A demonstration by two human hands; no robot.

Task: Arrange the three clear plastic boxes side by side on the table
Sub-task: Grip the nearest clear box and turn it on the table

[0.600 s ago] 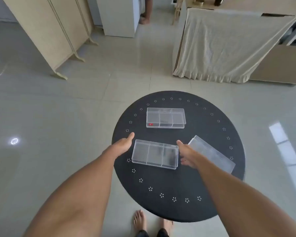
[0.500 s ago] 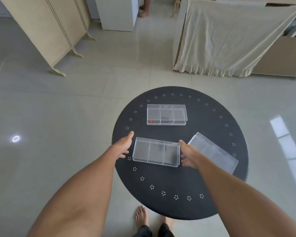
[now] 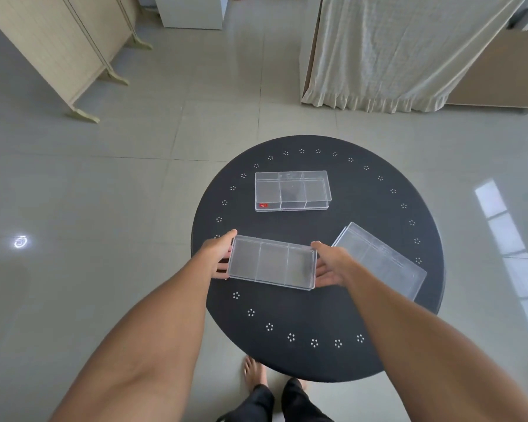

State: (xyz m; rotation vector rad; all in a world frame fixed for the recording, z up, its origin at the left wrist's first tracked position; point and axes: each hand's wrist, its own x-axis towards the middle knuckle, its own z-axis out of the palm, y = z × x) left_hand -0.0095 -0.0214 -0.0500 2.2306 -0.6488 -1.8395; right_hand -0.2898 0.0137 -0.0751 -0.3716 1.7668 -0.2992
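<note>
Three clear plastic boxes lie on a round black table (image 3: 317, 354). The near box (image 3: 270, 262) has three compartments and sits between my hands. My left hand (image 3: 218, 254) presses on its left end and my right hand (image 3: 329, 264) on its right end, fingers curled under the edges. A second box (image 3: 291, 190) with a small red sticker lies straight at the far side. The third box (image 3: 378, 260) lies askew at the right, partly behind my right wrist.
The table stands on a glossy tiled floor. A folding screen (image 3: 58, 47) stands far left, a cloth-draped piece of furniture (image 3: 409, 50) far right, a white cabinet (image 3: 192, 10) at the back. My bare feet (image 3: 253, 373) show under the table's near edge.
Both hands have closed in from beside the near box onto its two ends. The other two boxes have not shifted on the table.
</note>
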